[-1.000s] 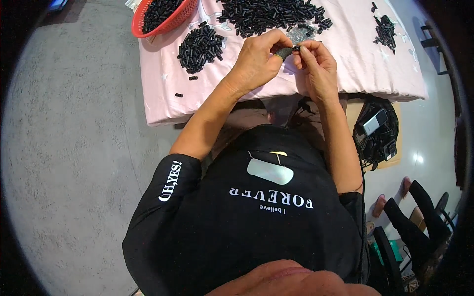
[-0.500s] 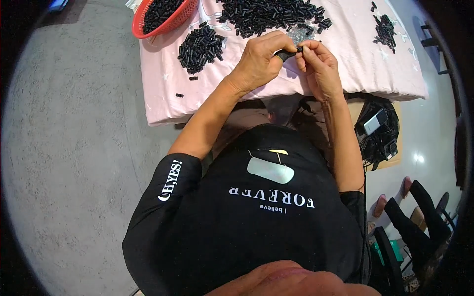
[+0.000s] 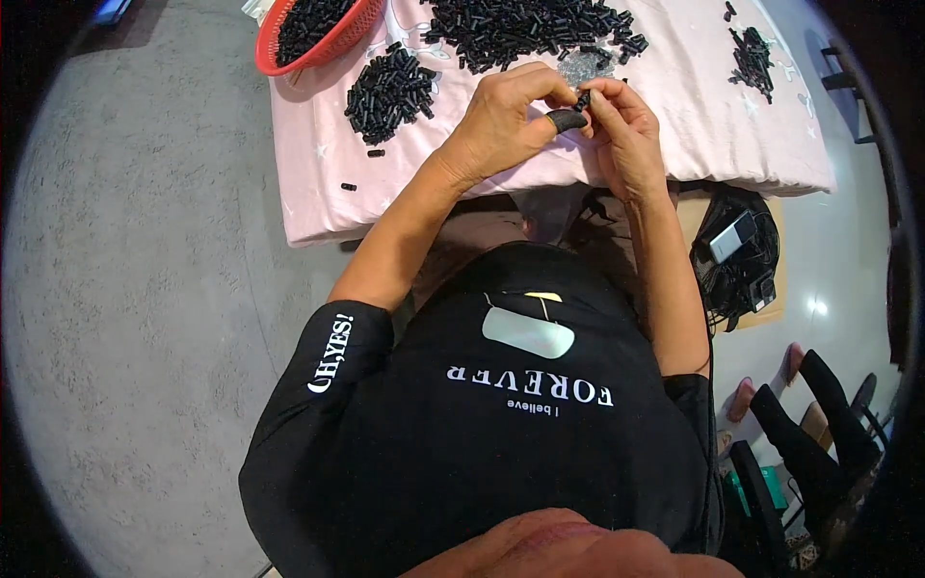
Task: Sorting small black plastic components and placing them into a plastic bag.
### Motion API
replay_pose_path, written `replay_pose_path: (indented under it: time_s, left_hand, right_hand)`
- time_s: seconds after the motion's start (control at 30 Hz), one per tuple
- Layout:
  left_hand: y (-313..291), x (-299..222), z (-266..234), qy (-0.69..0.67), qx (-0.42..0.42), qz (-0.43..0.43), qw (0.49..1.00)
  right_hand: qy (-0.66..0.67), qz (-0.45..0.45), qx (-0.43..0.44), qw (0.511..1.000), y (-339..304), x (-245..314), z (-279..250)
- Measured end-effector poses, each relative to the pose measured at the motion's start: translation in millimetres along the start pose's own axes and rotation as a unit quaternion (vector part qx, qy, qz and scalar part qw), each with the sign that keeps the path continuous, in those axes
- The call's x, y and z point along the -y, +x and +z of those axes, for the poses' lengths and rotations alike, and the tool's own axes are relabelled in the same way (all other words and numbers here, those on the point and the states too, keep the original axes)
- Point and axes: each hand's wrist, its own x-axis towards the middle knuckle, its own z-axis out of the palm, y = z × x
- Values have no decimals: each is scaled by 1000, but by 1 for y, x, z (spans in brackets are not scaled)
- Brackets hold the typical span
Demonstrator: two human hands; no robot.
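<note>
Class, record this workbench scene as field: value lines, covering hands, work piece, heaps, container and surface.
Right hand: holding a small black part between its fingers
Left hand: fingers at the same part; whether they grip it is unclear
Left thumb: wears a black cover
Large heap: black pieces, beyond the hands
Small heap: black pieces, left of the large one
Container: red basket holding black pieces
Loose: two black pieces, nearer the table edge
Surface: pink cloth
</note>
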Motion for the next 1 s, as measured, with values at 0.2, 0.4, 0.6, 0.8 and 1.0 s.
replay_pose_path:
  time_s: [0.2, 0.4, 0.6, 0.8, 1.0]
  left_hand:
    - [2, 2, 1, 7, -6, -16, 1000]
    - [6, 0, -3, 12, 30, -15, 999]
    - [6, 3, -4, -8, 62, -17, 998]
    - [1, 1, 2, -1, 5, 18, 1000]
    - [-5, 0, 11, 22, -38, 29, 999]
  right_hand:
    - [0, 2, 0, 1000, 0, 0, -1]
    - [-38, -19, 8, 999, -1, 4, 4]
    - [-51, -17, 41, 998, -4, 6, -1]
    - [-49, -17, 40, 998, -3, 4, -1]
    - [-62, -6, 34, 997, -1, 6, -2]
